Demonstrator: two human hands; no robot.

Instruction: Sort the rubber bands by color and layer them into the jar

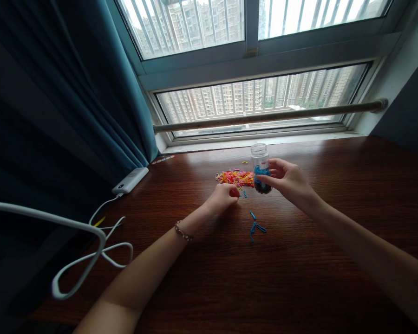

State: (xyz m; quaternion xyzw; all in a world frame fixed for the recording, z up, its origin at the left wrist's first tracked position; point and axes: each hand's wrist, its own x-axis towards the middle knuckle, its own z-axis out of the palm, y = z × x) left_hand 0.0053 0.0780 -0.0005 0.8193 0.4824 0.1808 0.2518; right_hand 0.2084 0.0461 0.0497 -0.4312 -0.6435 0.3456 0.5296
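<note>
My right hand (288,180) grips a clear glass jar (259,150) by its side, lidless and slightly tilted. Blue rubber bands (262,172) fill part of the jar above a dark bottom layer. My left hand (225,196), with a beaded bracelet on the wrist, is low over the table, thumb and fingers pinched together; a bit of blue rubber band (239,195) shows at the fingertips. Just behind it lies a pile of pink, orange and yellow rubber bands (235,177). Several loose blue bands (253,227) lie nearer to me, below the jar.
The dark wooden table (209,287) runs up to a barred window (264,95) with a rail (264,118) across it. On the left are a white power bank (131,180), its looping white cable (101,241) and a blue curtain (125,116). One yellow band (244,163) lies behind the pile.
</note>
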